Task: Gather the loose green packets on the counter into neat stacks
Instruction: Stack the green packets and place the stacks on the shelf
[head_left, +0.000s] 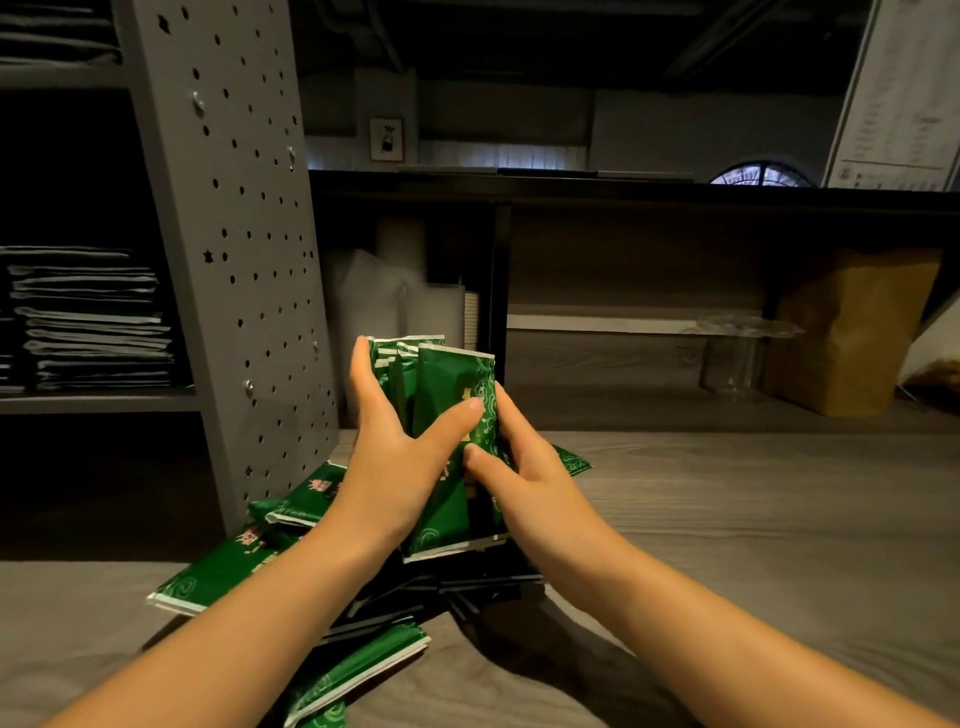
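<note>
Both hands hold a bunch of green packets (452, 384) upright above the grey wooden counter (727, 519). My left hand (395, 457) grips the bunch from the left, thumb pressed across the front packet. My right hand (519, 467) grips it from the right, thumb on the front. More loose green packets lie below on the counter: one flat at the left (218, 577), a few overlapping behind it (306, 499), one near my left forearm (358, 670), and a corner showing right of my right hand (571, 460).
A grey perforated shelf panel (244, 260) stands at the left, with stacked folded items (88, 322) on its shelves. A brown paper bag (852, 332) and clear plastic cups (737, 353) sit at the back right under a dark upper ledge.
</note>
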